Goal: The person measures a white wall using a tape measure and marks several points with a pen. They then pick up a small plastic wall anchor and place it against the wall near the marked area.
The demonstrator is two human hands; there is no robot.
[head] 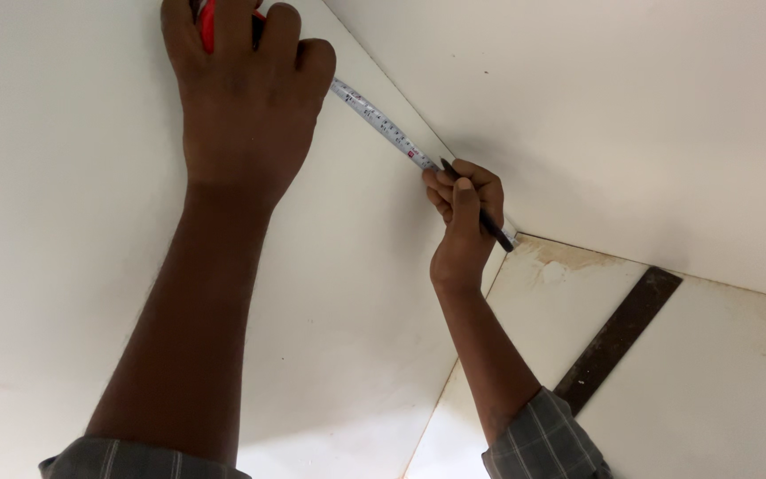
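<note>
The left hand [241, 98] grips a red tape-measure case [208, 25] against a white flat panel [64, 222]. Its pale metal tape blade [383, 124] runs along the panel edge to the right hand [461, 222], which pinches a dark slim pencil [480, 213] at the blade. A dark flat metal ruler [618, 337] lies well apart.

Tape measure [383, 124] between both hands

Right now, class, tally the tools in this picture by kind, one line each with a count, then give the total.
Tape measure, red case in the left hand: 1
Pencil or pen, dark, in the right hand: 1
Flat dark metal ruler, lying on the white board: 1
Total: 3
</note>
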